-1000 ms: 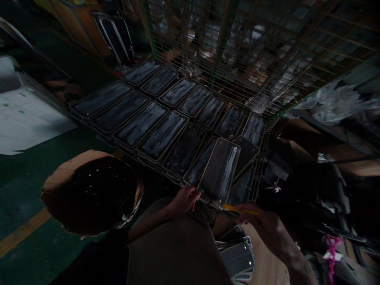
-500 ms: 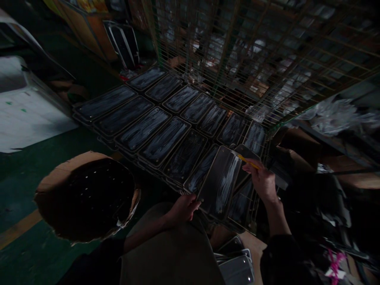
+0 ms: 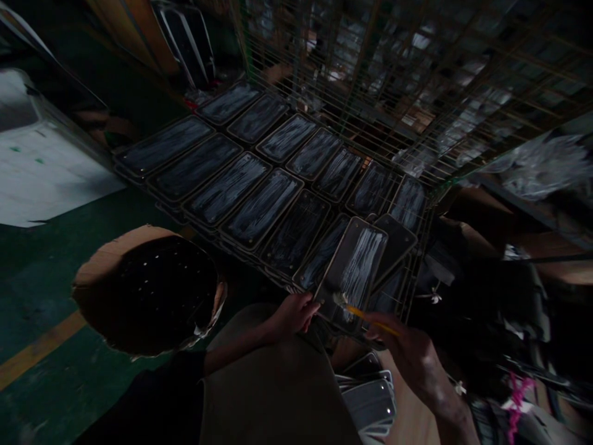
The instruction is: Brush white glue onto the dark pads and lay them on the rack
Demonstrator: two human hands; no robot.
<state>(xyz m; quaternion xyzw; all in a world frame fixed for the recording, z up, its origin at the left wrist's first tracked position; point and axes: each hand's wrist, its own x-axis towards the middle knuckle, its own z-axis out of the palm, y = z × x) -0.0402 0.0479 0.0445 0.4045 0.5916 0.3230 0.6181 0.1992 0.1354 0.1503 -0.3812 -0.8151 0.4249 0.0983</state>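
My left hand (image 3: 296, 314) grips the near-left corner of a dark rectangular panel (image 3: 331, 278) with rounded corners. The panel tilts over others like it, and whitish streaks run down its face. My right hand (image 3: 403, 346) is closed around the yellow handle of a paintbrush (image 3: 370, 318); the pale bristles touch the panel's lower left part. Beneath its right side lies another dark panel (image 3: 396, 241) without streaks. Rows of similar streaked panels (image 3: 262, 210) lie on a low rack, stacked in layers.
A green wire mesh wall (image 3: 324, 93) rises behind the rows. To the left on the green floor stands a round cardboard-rimmed container (image 3: 111, 247), dark inside. More panels (image 3: 370, 398) are piled below, near my knees. A white box (image 3: 46, 167) stands far left.
My right hand has drawn the brush from the panel's far end down towards its near end. White streaks now cover more of the panel. My left hand still grips the corner.
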